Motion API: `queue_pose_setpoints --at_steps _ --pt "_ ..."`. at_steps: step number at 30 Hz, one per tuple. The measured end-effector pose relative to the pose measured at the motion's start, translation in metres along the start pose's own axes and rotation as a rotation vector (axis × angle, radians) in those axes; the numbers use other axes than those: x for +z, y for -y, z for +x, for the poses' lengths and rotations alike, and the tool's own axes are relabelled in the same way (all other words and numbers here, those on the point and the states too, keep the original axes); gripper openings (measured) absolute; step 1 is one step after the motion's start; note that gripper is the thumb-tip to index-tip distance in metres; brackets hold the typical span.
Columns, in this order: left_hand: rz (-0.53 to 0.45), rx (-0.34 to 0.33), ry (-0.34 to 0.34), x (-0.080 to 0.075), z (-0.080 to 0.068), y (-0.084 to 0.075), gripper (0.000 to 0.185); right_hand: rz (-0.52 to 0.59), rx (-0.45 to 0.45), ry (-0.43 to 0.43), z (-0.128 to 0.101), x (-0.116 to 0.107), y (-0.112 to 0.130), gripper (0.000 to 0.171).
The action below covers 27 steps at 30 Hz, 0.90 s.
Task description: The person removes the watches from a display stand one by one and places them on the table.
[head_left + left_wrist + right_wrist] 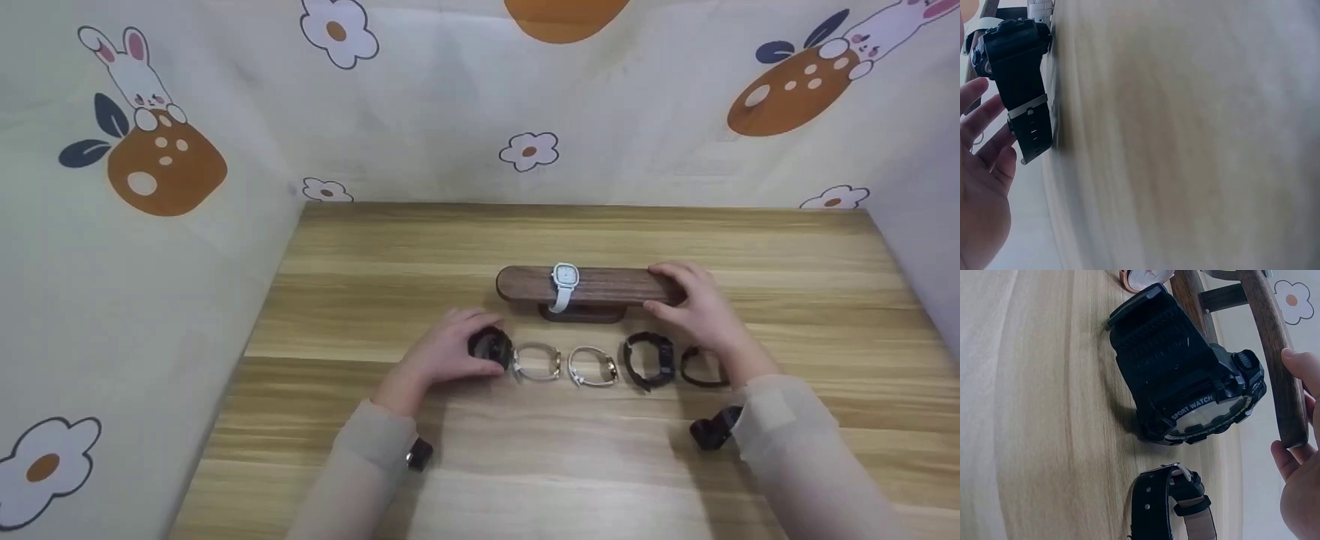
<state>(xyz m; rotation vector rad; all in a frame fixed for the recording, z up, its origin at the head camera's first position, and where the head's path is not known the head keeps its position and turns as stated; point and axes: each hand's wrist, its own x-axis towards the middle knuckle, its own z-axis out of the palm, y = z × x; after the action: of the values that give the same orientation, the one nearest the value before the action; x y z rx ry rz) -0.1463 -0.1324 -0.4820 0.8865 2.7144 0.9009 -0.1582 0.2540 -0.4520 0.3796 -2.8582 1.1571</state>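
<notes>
In the head view a dark wooden watch stand [615, 285] lies crosswise, with a white watch [565, 277] strapped round its bar left of centre. My right hand [701, 304] grips the bar's right end between thumb and fingers, as the right wrist view also shows. My left hand [450, 349] holds a black watch [480, 343] at the left end of a row before the stand, thumb and fingers on either side of it. Its black strap [1027, 107] hangs across the fingers in the left wrist view.
Along the row stand two pale watches [538, 362] with gold cases, a black sport watch [651, 361], and a black-strapped watch [701, 369] partly under my right wrist. Patterned cloth walls [420, 112] enclose the wooden table [360, 255] at back and sides.
</notes>
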Motion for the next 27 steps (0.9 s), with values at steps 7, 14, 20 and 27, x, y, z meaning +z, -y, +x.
queue_pose_setpoints --at_steps 7,14,20,27 --pt "-0.044 0.009 -0.024 -0.003 0.004 -0.003 0.086 -0.003 -0.027 -0.028 0.0 0.002 -0.002 0.054" --pt "-0.089 -0.007 -0.041 -0.006 0.011 -0.01 0.086 0.025 -0.002 -0.013 -0.001 0.003 -0.002 0.057" --pt "-0.111 -0.029 -0.072 -0.008 0.016 -0.013 0.083 0.028 -0.011 -0.015 -0.001 0.003 -0.002 0.057" --pt "-0.123 -0.032 -0.131 -0.011 0.02 -0.018 0.075 0.035 -0.009 -0.015 -0.002 0.003 -0.002 0.057"
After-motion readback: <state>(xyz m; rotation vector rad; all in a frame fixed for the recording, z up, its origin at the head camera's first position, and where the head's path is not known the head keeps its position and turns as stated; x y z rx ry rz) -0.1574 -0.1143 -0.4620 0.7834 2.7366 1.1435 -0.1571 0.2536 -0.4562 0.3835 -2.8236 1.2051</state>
